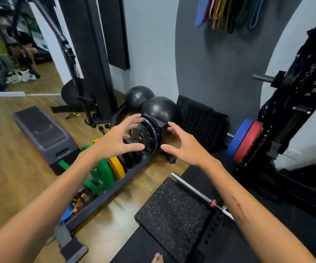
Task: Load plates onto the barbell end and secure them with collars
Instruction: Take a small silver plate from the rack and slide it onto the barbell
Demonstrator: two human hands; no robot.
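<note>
A floor rack point(115, 188) holds upright plates: green plates point(102, 173), a yellow plate point(118, 168) and several black ones. At the rack's far end stands a large black plate point(147, 136) with a blue rim. My left hand point(115, 138) and my right hand point(184, 147) reach toward that plate from either side, fingers spread, holding nothing. Neither hand touches it as far as I can tell. The bare barbell sleeve point(189, 188) lies lower right over a speckled rubber mat point(172, 211), with a small red ring point(213, 203) near its inner end.
A grey step platform point(43, 133) lies on the wood floor at left. Two black balls point(159, 109) and rubber tiles point(202, 122) sit against the wall. A black squat rack point(293, 111) stands at right with a blue plate point(238, 137) and a red plate point(248, 142) stored on it.
</note>
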